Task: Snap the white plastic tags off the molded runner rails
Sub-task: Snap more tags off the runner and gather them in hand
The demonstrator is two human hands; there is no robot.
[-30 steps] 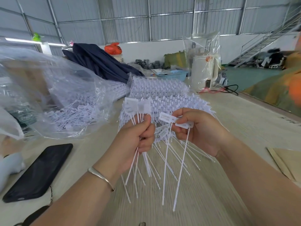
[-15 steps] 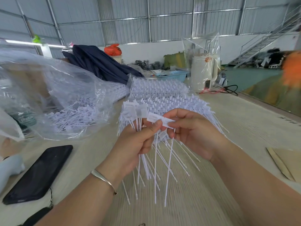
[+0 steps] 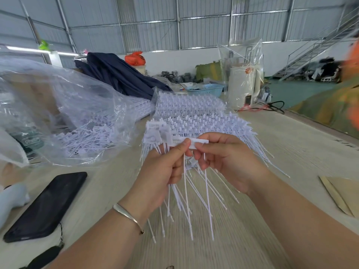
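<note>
A person's 2 bare hands meet at the centre of the frame, above a pale wooden table [image 3: 291,144]. The left hand [image 3: 163,171], with a thin silver bangle [image 3: 128,216] on its wrist, has its fingers curled round a bundle of loose white plastic tags [image 3: 155,133]. The flat tag heads fan out above the fist and the thin tails [image 3: 186,206] hang down below it toward the lower centre. The left thumb presses against 1 more tag head [image 3: 198,142], and the right hand [image 3: 229,162] pinches that same head between thumb and forefinger from the other side. The 2 hands touch at that tag.

Just behind the hands, in the middle of the frame, lies a stack of molded runner rails [image 3: 204,121] with many white tags attached in rows. A second stack [image 3: 186,103] sits behind it.

At the left, a large clear plastic bag [image 3: 58,105] lies open on the table, holding a heap of separated tags [image 3: 87,138]. A black phone [image 3: 46,206] lies flat at the lower left. Dark blue cloth [image 3: 120,74] is piled at the upper left centre, a light blue basket [image 3: 206,89] sits behind the stacks, and brown cardboard [image 3: 342,195] shows at the right edge.
</note>
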